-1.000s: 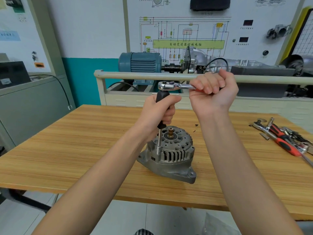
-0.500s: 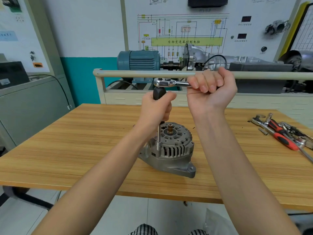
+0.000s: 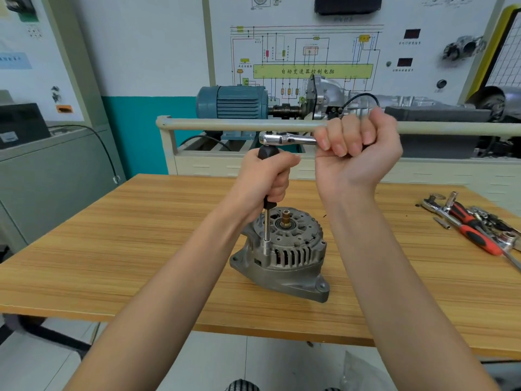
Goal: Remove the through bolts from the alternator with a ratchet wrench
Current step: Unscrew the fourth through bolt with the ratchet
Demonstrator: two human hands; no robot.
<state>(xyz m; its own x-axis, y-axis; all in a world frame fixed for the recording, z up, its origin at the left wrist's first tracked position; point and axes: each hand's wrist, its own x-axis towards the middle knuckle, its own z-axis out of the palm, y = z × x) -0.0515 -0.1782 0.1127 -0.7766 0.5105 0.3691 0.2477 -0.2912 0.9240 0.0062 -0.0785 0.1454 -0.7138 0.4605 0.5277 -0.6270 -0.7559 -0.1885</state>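
Observation:
A grey alternator (image 3: 287, 258) stands on the wooden table (image 3: 112, 249), its brass shaft pointing up. A long extension bar (image 3: 266, 232) rises upright from the alternator's front left edge. My left hand (image 3: 265, 179) grips the bar's black handle. On top of that handle sits the chrome head of the ratchet wrench (image 3: 284, 139), lying level and pointing right. My right hand (image 3: 358, 150) grips the ratchet's handle, palm toward me. The bolt under the bar's tip is hidden.
Loose tools, among them a red-handled screwdriver (image 3: 476, 232) and sockets, lie at the table's right edge. Behind the table runs a beige rail (image 3: 225, 124) with a blue motor (image 3: 231, 101) and a wiring board. A grey cabinet (image 3: 50, 176) stands at left.
The ratchet handle has swung slightly, with my right hand shifting a little right and up. My left hand stays on the bar's handle. The alternator has not moved.

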